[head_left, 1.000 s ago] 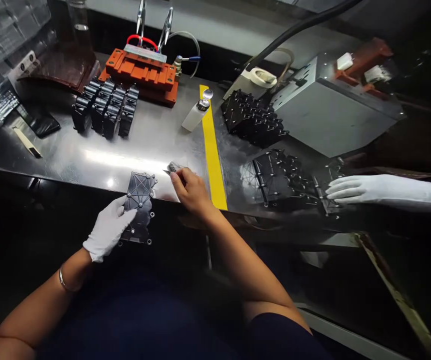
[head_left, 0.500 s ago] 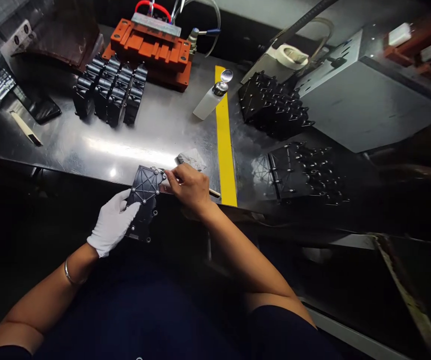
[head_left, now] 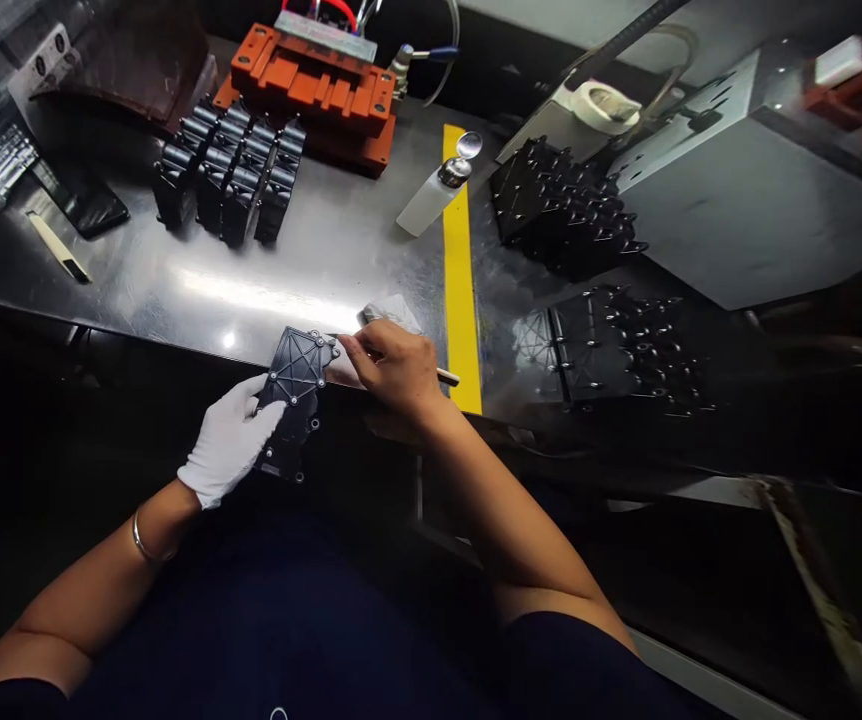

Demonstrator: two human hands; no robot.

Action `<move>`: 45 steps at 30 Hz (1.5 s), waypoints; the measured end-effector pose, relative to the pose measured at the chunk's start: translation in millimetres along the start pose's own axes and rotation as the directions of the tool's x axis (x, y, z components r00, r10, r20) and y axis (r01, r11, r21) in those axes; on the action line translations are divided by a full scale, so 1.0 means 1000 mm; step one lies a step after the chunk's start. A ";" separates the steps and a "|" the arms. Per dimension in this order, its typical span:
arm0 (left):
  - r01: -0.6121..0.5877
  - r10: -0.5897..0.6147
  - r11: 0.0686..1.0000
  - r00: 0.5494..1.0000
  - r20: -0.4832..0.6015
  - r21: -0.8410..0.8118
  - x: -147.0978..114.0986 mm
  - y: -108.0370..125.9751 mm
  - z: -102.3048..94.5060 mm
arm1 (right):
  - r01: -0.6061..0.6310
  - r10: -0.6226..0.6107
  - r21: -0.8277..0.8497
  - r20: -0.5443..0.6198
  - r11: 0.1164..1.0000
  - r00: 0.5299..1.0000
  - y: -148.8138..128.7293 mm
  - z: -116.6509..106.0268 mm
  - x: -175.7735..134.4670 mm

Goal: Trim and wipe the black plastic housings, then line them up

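Observation:
My left hand (head_left: 228, 435), in a white glove, is closed on a flat black plastic housing part (head_left: 294, 385) with cross ribs and small round bosses. The part is held tilted at the table's front edge. My bare right hand (head_left: 397, 370) is closed beside the part's upper right corner, its thumb and forefinger close to the bosses there. From the back of that fist sticks out a slim tool with a light-and-dark handle (head_left: 447, 377); its working end is hidden. Just behind the right hand lies a crumpled pale wrapper or cloth (head_left: 390, 310).
Several black housings (head_left: 232, 175) stand in rows before an orange fixture (head_left: 318, 90). A white pump bottle (head_left: 435, 195) stands beside yellow tape (head_left: 461, 290). More black parts (head_left: 566, 210) lie right, near a grey metal box (head_left: 768, 190). A cream-handled tool (head_left: 60, 248) lies left.
The view has shifted slightly, so the bench things sit a little further right. My right hand has drawn slightly right and back from the part's corner, the handle moving with it. The left hand keeps its hold.

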State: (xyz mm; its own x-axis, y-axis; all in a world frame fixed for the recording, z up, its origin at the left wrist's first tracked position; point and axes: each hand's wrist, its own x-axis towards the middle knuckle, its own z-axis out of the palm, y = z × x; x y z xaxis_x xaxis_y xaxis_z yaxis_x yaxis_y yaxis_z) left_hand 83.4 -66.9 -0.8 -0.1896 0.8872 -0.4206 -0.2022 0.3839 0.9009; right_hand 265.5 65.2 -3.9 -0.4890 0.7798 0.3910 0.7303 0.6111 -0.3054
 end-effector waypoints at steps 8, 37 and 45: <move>0.012 -0.012 1.000 1.000 -0.009 0.020 0.001 0.000 0.001 | 0.082 -0.098 0.161 0.095 0.984 0.991 -0.011 -0.009 -0.030; -0.016 0.019 0.996 0.999 -0.031 0.085 0.004 -0.001 -0.003 | 0.101 -0.121 0.122 0.165 0.987 0.979 -0.005 -0.011 -0.018; -0.033 0.036 0.995 0.999 -0.038 0.091 0.003 -0.004 -0.002 | -0.016 -0.008 0.201 0.120 0.979 0.993 -0.004 -0.005 -0.027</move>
State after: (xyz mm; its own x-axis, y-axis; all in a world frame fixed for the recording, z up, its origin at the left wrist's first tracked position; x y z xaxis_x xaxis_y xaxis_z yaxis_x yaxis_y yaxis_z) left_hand 81.3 -65.9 -5.9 -0.2328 0.8903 -0.3914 -0.1075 0.3764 0.9202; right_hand 277.8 40.7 -9.1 -0.5486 0.7855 0.2864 0.6272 0.6132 -0.4802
